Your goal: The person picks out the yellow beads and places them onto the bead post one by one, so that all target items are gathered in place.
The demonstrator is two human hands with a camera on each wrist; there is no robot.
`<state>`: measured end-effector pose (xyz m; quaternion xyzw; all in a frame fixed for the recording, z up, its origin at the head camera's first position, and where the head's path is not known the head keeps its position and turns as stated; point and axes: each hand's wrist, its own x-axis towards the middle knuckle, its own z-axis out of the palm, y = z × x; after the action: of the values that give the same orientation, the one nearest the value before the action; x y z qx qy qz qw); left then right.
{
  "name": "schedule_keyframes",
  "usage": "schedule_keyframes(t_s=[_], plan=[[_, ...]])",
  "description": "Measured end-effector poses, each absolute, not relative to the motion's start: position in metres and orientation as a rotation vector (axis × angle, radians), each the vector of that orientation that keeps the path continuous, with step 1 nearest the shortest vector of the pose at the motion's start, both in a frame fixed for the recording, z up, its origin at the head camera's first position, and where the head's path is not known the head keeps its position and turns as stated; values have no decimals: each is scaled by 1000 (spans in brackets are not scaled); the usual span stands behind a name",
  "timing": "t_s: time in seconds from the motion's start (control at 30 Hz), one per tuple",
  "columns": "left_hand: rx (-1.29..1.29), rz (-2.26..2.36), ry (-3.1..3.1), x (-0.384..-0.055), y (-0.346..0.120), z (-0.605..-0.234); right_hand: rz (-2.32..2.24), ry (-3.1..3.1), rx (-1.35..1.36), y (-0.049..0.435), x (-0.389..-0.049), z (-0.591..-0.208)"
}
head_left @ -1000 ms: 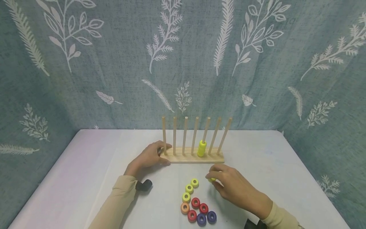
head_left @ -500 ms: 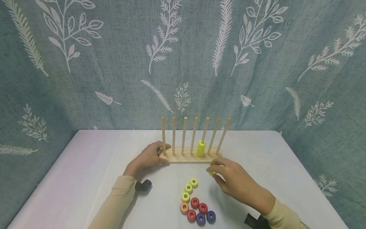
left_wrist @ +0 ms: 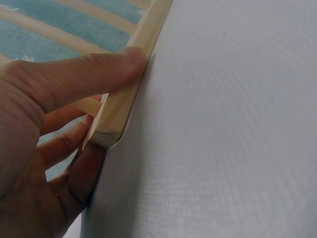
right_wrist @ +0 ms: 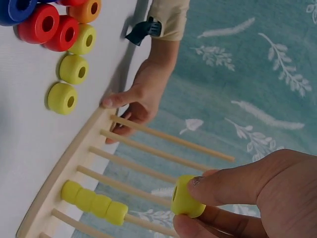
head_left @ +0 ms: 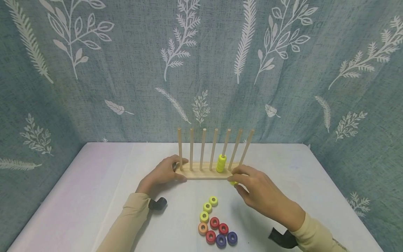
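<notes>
A wooden peg rack [head_left: 198,175] with a row of upright pegs stands on the table. Its left end is gripped by my left hand [head_left: 163,170], the thumb along the front edge and the fingers behind, as the left wrist view shows. One peg toward the right carries a stack of yellow beads [head_left: 221,163]. My right hand [head_left: 261,187] pinches another yellow bead [right_wrist: 187,197] between thumb and fingers, in front of the rack's right end. In the head view that bead is mostly covered by the fingers.
Loose beads lie on the white table [head_left: 104,196] before the rack: three yellow ones [head_left: 207,207], an orange one [head_left: 203,228], three red ones [head_left: 214,223] and two dark blue ones [head_left: 221,240]. A patterned teal curtain [head_left: 141,70] hangs behind and at both sides.
My right hand has moved away from me, up toward the rack's right end, carrying the yellow bead. The left hand keeps its grip on the rack, and the loose beads stay put.
</notes>
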<state>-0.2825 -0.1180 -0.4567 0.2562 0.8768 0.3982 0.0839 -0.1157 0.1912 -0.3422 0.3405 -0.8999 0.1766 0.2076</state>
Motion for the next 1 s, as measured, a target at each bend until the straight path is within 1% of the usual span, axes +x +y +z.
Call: schedule_keyframes(t_s=[1.0], plan=[[822,1185,2630,-287,-119,-463,487,-2456,922,192,-122,-316]])
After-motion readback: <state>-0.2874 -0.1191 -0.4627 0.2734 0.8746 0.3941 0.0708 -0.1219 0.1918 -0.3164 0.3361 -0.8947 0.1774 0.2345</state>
